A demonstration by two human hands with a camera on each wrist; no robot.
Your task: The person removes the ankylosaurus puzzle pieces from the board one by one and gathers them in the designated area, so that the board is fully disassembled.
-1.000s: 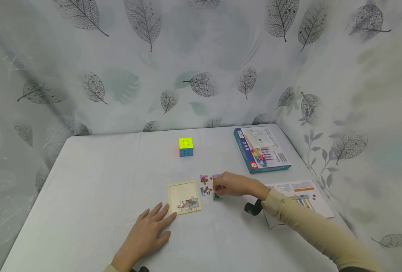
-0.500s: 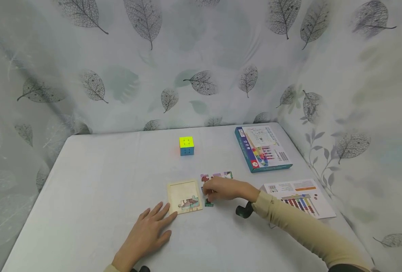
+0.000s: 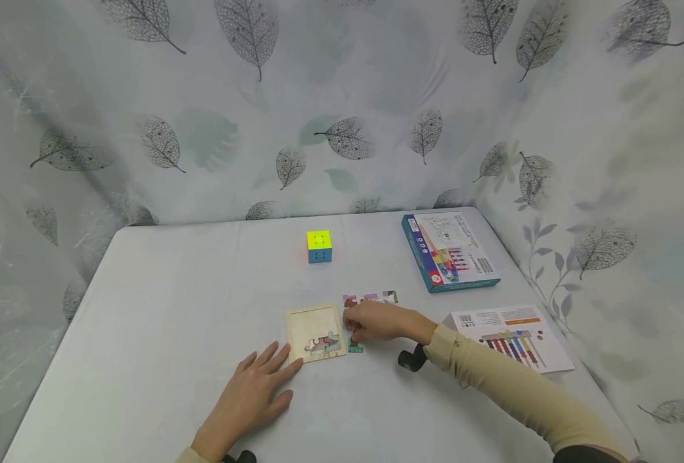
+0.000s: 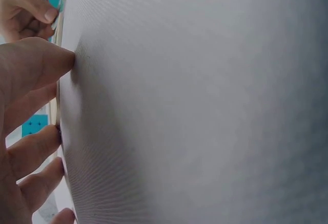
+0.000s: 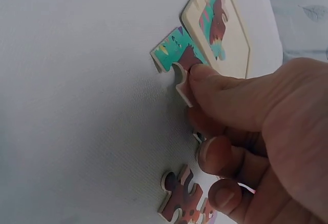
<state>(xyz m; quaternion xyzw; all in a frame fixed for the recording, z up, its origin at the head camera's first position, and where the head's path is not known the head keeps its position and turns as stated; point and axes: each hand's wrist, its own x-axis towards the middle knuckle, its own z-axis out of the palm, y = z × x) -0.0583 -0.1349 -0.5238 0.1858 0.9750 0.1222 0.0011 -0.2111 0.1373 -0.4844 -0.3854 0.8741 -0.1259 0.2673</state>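
My left hand (image 3: 255, 392) lies with fingers spread, fingertips touching the near-left edge of a square wooden puzzle tray (image 3: 310, 321). Several joined pieces (image 3: 323, 344) fill the tray's lower right part. Just right of the tray, my right hand (image 3: 385, 321) grips a green-and-brown puzzle piece (image 5: 171, 49). In the right wrist view its thumb presses on the brown part, the other fingers curled. How the fingertips meet the piece underneath is hidden. Brown loose pieces (image 5: 182, 196) lie near those fingers. More pieces (image 3: 388, 296) show behind the hand, some covered by it.
A cube puzzle (image 3: 319, 247), yellow on top and blue in front, stands behind the tray. At the back right lies a flat teal-edged box (image 3: 452, 251). A white printed box or booklet (image 3: 512, 337) sits by the right forearm. Leaf-patterned cloth (image 3: 342, 77) hangs behind the table.
My right hand has slid left toward the tray with the green-and-brown puzzle piece, uncovering a piece behind it. Over the last half second it has barely moved. My left hand has stayed at the tray.
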